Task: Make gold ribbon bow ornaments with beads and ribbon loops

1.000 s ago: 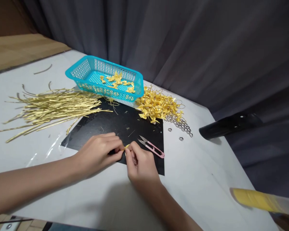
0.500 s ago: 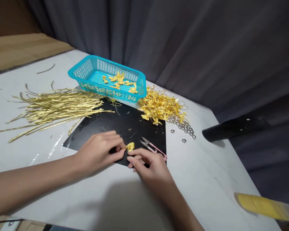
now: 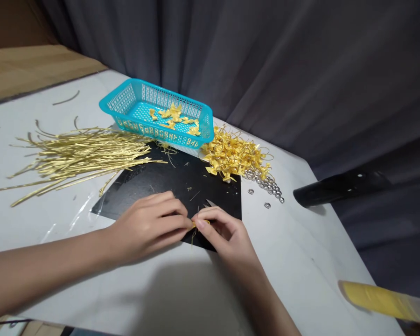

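Note:
My left hand [image 3: 147, 228] and my right hand [image 3: 224, 228] meet over the lower edge of a black mat [image 3: 196, 186]. Between their fingertips they pinch a small yellow ribbon bow [image 3: 196, 224], mostly hidden by the fingers, with thin thread ends hanging below it. Under my right hand lie the pink-handled thread snips [image 3: 209, 203], with only their metal tips showing.
A turquoise plastic basket [image 3: 126, 100] holds loose yellow bows [image 3: 173, 116]. A heap of yellow bows [image 3: 231, 156] lies beside it, with silver beads [image 3: 266, 184] nearby. Gold strips [image 3: 84, 158] spread left. A black tube [image 3: 339, 189] and yellow roll [image 3: 381, 298] lie right.
My hands have closed together around the bow, which was plainly visible half a second ago. My right hand has moved up over the snips and now covers most of them.

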`<action>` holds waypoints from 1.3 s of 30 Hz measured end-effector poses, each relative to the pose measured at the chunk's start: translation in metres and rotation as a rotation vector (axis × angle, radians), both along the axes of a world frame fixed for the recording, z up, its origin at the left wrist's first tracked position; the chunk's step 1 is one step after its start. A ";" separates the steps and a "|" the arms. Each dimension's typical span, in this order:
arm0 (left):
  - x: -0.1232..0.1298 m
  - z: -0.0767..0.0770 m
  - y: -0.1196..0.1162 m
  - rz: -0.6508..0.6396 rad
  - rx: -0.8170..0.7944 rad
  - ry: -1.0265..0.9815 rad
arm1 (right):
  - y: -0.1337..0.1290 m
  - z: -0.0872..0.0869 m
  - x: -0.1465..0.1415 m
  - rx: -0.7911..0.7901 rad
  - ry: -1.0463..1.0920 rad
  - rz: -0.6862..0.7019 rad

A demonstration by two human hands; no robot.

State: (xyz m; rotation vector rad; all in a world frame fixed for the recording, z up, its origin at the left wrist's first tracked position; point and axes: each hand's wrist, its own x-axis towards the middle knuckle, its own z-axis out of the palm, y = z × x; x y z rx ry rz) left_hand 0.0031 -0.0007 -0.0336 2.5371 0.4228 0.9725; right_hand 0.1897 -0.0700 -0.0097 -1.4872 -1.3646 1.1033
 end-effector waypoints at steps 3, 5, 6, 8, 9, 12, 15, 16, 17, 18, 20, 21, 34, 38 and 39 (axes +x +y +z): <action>0.000 0.000 0.000 -0.054 -0.046 0.005 | 0.000 0.000 -0.001 -0.065 0.120 -0.039; 0.000 0.001 -0.001 -0.103 -0.072 0.016 | 0.000 0.000 0.002 -0.097 0.193 -0.095; 0.001 0.001 -0.001 -0.132 -0.075 0.026 | 0.000 0.001 0.005 -0.100 0.230 -0.131; 0.001 0.001 -0.002 -0.197 -0.068 0.045 | 0.000 0.002 0.012 -0.083 0.305 -0.232; 0.002 0.001 -0.002 -0.231 -0.062 0.049 | 0.001 0.003 0.017 -0.056 0.342 -0.301; 0.001 0.000 -0.004 -0.305 -0.052 0.060 | 0.004 0.011 0.034 0.077 0.455 -0.537; 0.000 -0.001 -0.005 -0.355 -0.029 0.090 | 0.007 0.021 0.053 0.235 0.534 -0.709; 0.000 0.000 -0.006 -0.370 -0.019 0.097 | 0.007 0.024 0.059 0.276 0.549 -0.750; 0.000 0.000 -0.006 -0.383 -0.012 0.098 | 0.007 0.027 0.065 0.317 0.559 -0.789; 0.000 0.001 -0.007 -0.389 -0.008 0.096 | 0.007 0.030 0.071 0.356 0.567 -0.823; 0.001 0.003 -0.008 -0.394 -0.020 0.091 | 0.006 0.034 0.082 0.427 0.572 -0.890; 0.002 0.004 -0.009 -0.394 -0.042 0.095 | 0.005 0.036 0.087 0.461 0.567 -0.923; 0.001 0.001 -0.014 -0.415 -0.054 0.118 | -0.002 0.035 0.101 0.585 0.406 -0.927; 0.002 0.004 -0.011 -0.332 0.052 0.113 | 0.001 0.032 0.091 0.406 0.371 -0.855; 0.002 0.005 -0.011 -0.317 0.049 0.106 | 0.001 0.030 0.090 0.358 0.335 -0.822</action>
